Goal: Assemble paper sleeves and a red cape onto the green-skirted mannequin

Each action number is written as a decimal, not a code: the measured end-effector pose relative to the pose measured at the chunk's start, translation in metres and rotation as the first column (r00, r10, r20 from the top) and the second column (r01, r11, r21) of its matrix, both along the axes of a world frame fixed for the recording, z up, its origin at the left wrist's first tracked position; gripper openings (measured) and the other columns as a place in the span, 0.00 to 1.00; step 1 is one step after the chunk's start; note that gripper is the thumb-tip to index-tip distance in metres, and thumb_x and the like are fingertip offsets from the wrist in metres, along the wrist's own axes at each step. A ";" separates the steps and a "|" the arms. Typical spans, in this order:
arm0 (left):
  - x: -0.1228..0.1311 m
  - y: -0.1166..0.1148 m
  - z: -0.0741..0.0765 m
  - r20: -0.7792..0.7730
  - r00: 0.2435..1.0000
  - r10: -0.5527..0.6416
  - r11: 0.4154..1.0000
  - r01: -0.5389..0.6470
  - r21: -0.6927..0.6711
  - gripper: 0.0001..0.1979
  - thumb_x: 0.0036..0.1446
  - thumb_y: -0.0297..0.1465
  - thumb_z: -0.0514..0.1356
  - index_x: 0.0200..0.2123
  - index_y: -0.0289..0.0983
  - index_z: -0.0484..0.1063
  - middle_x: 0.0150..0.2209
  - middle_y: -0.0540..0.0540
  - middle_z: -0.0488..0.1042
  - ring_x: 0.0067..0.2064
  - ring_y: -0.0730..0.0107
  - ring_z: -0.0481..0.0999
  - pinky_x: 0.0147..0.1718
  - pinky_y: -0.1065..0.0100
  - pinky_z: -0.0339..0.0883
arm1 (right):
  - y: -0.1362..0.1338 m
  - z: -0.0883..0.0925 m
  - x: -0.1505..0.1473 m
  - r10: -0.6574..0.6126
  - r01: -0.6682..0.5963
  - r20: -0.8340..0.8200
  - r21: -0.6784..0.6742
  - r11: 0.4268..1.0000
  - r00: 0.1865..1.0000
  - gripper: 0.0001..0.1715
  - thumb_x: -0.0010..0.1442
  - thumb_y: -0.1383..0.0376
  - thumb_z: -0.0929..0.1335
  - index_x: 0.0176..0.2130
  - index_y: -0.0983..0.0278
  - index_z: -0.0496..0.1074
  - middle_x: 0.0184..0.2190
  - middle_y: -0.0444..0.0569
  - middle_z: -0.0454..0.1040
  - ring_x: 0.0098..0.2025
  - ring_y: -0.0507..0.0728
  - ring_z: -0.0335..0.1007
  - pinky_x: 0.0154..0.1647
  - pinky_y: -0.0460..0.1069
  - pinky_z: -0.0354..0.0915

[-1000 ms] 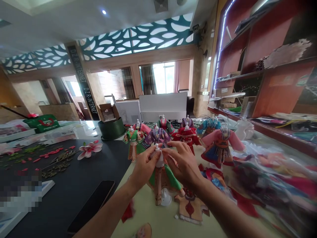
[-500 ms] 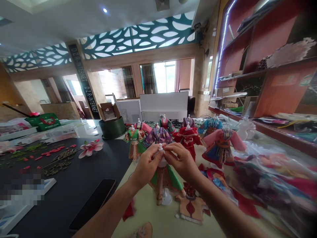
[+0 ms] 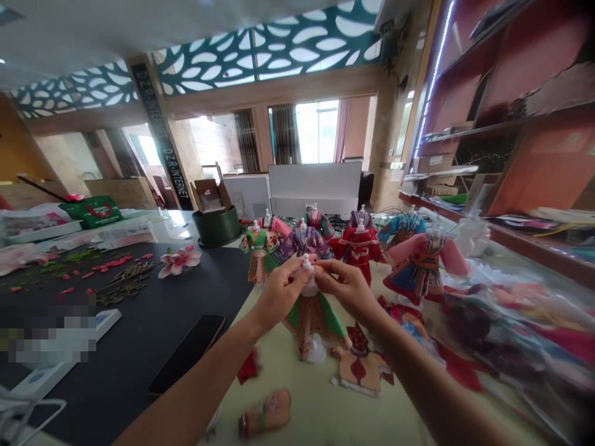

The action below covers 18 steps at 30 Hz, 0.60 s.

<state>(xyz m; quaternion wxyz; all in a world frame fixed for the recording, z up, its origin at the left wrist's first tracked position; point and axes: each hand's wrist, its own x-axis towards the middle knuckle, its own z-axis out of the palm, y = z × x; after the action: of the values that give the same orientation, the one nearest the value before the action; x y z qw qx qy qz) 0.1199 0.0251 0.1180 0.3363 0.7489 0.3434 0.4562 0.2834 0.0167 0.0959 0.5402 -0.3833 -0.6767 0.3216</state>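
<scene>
A small white doll mannequin (image 3: 308, 288) stands upright on the table in front of me, dressed in a green skirt (image 3: 320, 319) with a beige front panel. My left hand (image 3: 277, 293) is closed on one side of its neck and shoulder, thumb and fingers pinched. On the other shoulder my right hand (image 3: 348, 286) is pinched too, fingertips close to the left ones. Any small piece between the fingertips is hidden. The mannequin's white base (image 3: 317, 348) shows under the hem. To its right lies a beige doll top (image 3: 360, 370) with a dark red pattern.
Several dressed doll mannequins stand behind, among them one in red (image 3: 359, 251) and one in pink and blue (image 3: 425, 266). Bagged clothes (image 3: 506, 328) are heaped at right. A phone (image 3: 188, 353), a pink flower (image 3: 179, 261) and a beige embroidered piece (image 3: 267, 410) lie nearer left.
The view has tilted down and slightly left, so more of the beige embroidered piece shows. Both hands stay at the mannequin's shoulders, with their fingers slightly shifted.
</scene>
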 end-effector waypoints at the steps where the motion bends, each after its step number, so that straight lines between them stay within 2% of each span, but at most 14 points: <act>1: 0.000 0.001 -0.001 0.005 1.000 0.011 1.000 -0.011 -0.003 0.20 0.60 0.38 0.56 0.52 0.34 0.70 0.52 0.40 0.73 0.52 0.57 0.71 0.50 0.63 0.66 | -0.002 0.001 0.000 -0.018 0.018 -0.004 -0.006 1.000 1.000 0.18 0.58 0.56 0.68 0.44 0.64 0.73 0.39 0.50 0.76 0.40 0.58 0.72 0.38 0.50 0.69; 5: -0.003 0.005 -0.006 0.026 0.999 0.035 0.999 -0.034 -0.034 0.22 0.58 0.38 0.58 0.54 0.35 0.67 0.51 0.40 0.73 0.50 0.58 0.73 0.45 0.65 0.68 | -0.008 0.003 0.000 -0.139 0.139 0.010 -0.031 0.990 0.990 0.22 0.56 0.54 0.69 0.47 0.65 0.71 0.41 0.52 0.76 0.42 0.59 0.73 0.39 0.52 0.70; 8: -0.007 0.004 -0.008 0.050 0.996 0.068 0.997 -0.066 -0.032 0.24 0.57 0.37 0.58 0.55 0.34 0.65 0.52 0.39 0.71 0.52 0.61 0.70 0.47 0.66 0.66 | -0.009 0.001 0.002 -0.178 0.179 0.037 0.001 0.984 0.983 0.24 0.56 0.54 0.69 0.48 0.64 0.70 0.43 0.53 0.76 0.44 0.60 0.73 0.42 0.54 0.70; 10: -0.015 -0.003 -0.010 0.060 0.990 0.130 0.991 -0.129 -0.018 0.24 0.57 0.36 0.58 0.56 0.34 0.64 0.53 0.39 0.70 0.53 0.63 0.69 0.48 0.67 0.65 | -0.008 -0.002 0.004 -0.195 0.194 0.051 0.030 0.981 0.979 0.24 0.56 0.54 0.69 0.48 0.64 0.70 0.44 0.53 0.75 0.46 0.61 0.72 0.45 0.56 0.69; 14: -0.049 -0.034 -0.023 0.014 0.956 0.293 0.956 -0.293 -0.032 0.18 0.56 0.36 0.59 0.50 0.37 0.69 0.46 0.43 0.74 0.46 0.65 0.72 0.42 0.68 0.67 | -0.010 -0.005 0.008 -0.248 0.240 0.113 0.081 0.967 0.962 0.23 0.56 0.54 0.69 0.49 0.63 0.70 0.45 0.53 0.75 0.46 0.61 0.72 0.46 0.58 0.69; 17: -0.081 -0.067 -0.046 -0.219 0.897 0.384 0.889 -0.424 -0.176 0.12 0.56 0.38 0.57 0.39 0.39 0.73 0.34 0.49 0.75 0.34 0.70 0.73 0.31 0.72 0.65 | -0.014 -0.006 0.011 -0.325 0.307 0.145 0.133 0.942 0.935 0.22 0.57 0.55 0.68 0.49 0.62 0.71 0.46 0.52 0.75 0.46 0.62 0.72 0.46 0.59 0.68; 18: -0.090 -0.078 -0.056 -0.309 0.881 0.359 0.854 -0.443 -0.271 0.11 0.56 0.39 0.56 0.35 0.39 0.73 0.30 0.50 0.73 0.31 0.71 0.71 0.30 0.72 0.64 | -0.017 -0.007 0.013 -0.354 0.334 0.147 0.145 0.931 0.924 0.21 0.57 0.56 0.68 0.49 0.61 0.71 0.46 0.52 0.74 0.47 0.62 0.71 0.47 0.59 0.68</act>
<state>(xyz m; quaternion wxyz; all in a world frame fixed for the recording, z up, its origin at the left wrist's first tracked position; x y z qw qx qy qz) 0.0294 -0.0533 0.0624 0.3095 0.6428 0.6043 0.3548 0.2963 0.0001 0.0887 0.5501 -0.4899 -0.6601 0.1473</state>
